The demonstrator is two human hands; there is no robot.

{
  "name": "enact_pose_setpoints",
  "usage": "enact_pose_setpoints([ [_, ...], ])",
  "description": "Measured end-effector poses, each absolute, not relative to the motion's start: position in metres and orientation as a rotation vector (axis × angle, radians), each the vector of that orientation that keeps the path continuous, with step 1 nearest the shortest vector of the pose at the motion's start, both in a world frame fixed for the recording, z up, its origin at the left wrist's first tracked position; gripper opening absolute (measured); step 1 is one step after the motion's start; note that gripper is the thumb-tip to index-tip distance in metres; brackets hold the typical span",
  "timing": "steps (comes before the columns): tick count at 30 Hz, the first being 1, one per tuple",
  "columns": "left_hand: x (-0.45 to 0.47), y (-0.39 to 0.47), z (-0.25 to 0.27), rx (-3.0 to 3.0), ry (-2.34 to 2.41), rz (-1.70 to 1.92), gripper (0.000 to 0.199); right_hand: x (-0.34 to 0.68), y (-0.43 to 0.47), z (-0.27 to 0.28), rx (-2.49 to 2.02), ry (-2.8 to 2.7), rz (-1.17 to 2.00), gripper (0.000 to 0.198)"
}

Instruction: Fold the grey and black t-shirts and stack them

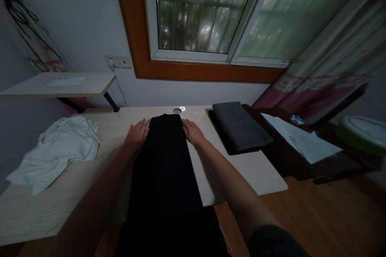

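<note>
And here's the black cloth (165, 160), a long, smooth, matte strip laid flat on the table (247, 174), its narrow far end squarely between the two hands and its body widening back toward the wearer, over the table's near edge. The left hand (138, 133) lies nearly flat, fingers stretched out and slightly spread, fingertips against the cloth's left border. Opposite, the right hand (193, 132) meets the right border with its fingers a little bent; whether it pinches any fabric, I cannot tell.

Out to the left of the left hand, a white cloth (66, 140) sits in a soft, crumpled heap, all folds and creases. Beyond it rises a pale, wood-look shelf (96, 82) on black legs, a thin sheet (65, 82) lying on top. Just past the hands, a small round hole (177, 111) pierces the light, faintly grained tabletop.

Over to the right of the right hand, a dull grey rectangle (241, 126) rests askew on a flat black piece (221, 134). Farther right, pale paper (301, 138) spreads over dark furniture (334, 168).
</note>
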State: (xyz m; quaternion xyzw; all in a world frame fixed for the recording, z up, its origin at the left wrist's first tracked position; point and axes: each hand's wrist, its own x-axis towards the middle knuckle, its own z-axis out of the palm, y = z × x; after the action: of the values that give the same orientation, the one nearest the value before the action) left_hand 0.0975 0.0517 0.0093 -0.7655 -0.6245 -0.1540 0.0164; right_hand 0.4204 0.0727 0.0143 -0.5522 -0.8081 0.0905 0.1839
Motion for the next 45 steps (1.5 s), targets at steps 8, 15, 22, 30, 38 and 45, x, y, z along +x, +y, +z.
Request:
enact_pose_setpoints([
  [8,0.074,0.020,0.008,-2.725,-1.485,-0.787,0.042,0.439,0.043,0.003,-1.265,-2.149,0.252,0.039],
  [15,0.065,-0.023,0.026,-2.874,-1.226,-0.861,0.027,0.447,0.004,0.012,-1.140,-2.210,0.276,0.033],
  [22,0.040,-0.053,0.027,-2.911,-1.134,-0.834,0.023,0.454,-0.032,0.020,-0.996,-2.244,0.321,0.025],
  [30,0.045,-0.053,0.026,-2.797,-1.118,-0.805,0.021,0.453,-0.041,0.027,-1.014,-2.286,0.229,0.024],
  [38,0.053,-0.047,0.022,-2.591,-1.342,-0.755,0.026,0.445,-0.023,0.027,-1.175,-2.357,0.094,0.028],
  [45,0.056,-0.031,0.017,-2.421,-1.556,-0.634,0.034,0.429,0.012,0.027,-1.336,-2.380,0.053,0.032],
])
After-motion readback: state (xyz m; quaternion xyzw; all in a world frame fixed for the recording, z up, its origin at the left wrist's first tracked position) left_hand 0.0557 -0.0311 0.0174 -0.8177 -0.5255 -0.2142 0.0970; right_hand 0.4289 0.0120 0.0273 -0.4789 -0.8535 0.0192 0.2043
